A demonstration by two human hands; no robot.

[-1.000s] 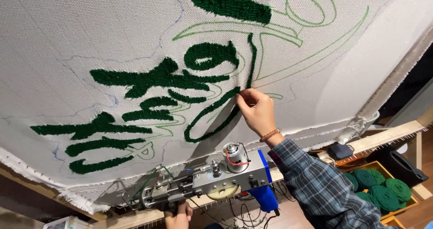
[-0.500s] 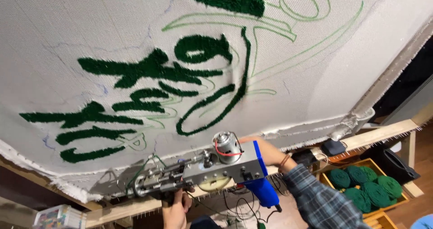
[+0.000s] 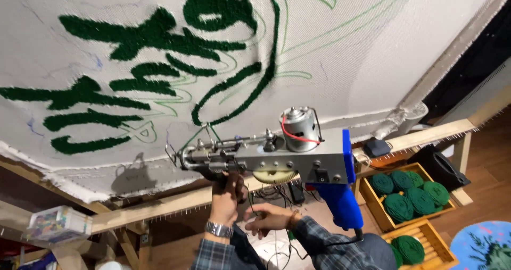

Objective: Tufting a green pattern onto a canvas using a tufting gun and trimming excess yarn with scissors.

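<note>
- Grey metal and blue plastic make up the tufting gun (image 3: pixel 277 161), held up just below the stretched cloth, its needle end pointing left and its blue handle (image 3: pixel 340 203) hanging down at the right.
- The left hand (image 3: pixel 228 193) is wrapped closed around the gun's front grip from beneath; a steel watch (image 3: pixel 219 229) sits on that wrist.
- The right hand (image 3: pixel 266 218) hovers just right of the left wrist, below the gun, fingers loosely curled and apart, holding nothing; its sleeve is blue plaid.
- A silver motor (image 3: pixel 297 129) with a red wire sits on top of the gun, and a cream gear (image 3: pixel 275 175) shows along its underside.
- Off-white backing cloth (image 3: pixel 372 62) fills the upper view, with dark green tufted shapes (image 3: pixel 154 33) and thin green outline strokes.
- A wooden frame rail (image 3: pixel 159 205) runs under the cloth's lower edge.
- At the right, two wooden crates (image 3: pixel 372 198) hold green yarn cones (image 3: pixel 410 190).
- A clear plastic box (image 3: pixel 56 223) of small coloured items sits low at the left.
- A blue patterned rug (image 3: pixel 487 246) shows at the near right corner.
</note>
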